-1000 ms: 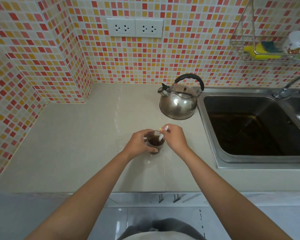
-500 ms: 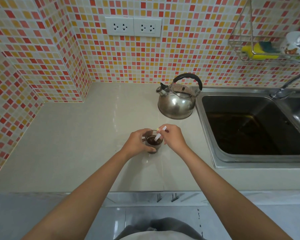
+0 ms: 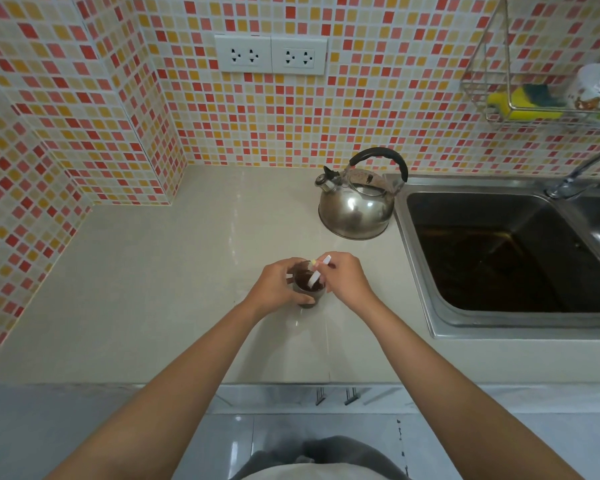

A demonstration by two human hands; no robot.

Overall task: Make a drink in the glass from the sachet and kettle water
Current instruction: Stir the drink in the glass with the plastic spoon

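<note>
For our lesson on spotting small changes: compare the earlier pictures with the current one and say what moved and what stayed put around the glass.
The white stirring strip in the right hand swung a little, its top end tipping from side to side above the glass. Nothing was picked up or released. The left hand keeps its grip around the glass, and the kettle stays beside the sink.

You're in a home kitchen: mosaic-tiled wall [image 3: 378, 109], steel sink [image 3: 499, 258], kettle [image 3: 357, 209] (stovetop kind), beige countertop [image 3: 146, 289].

Polished metal kettle [image 3: 355, 211], brushed steel sink [image 3: 416, 271], glossy countertop [image 3: 160, 271]
</note>
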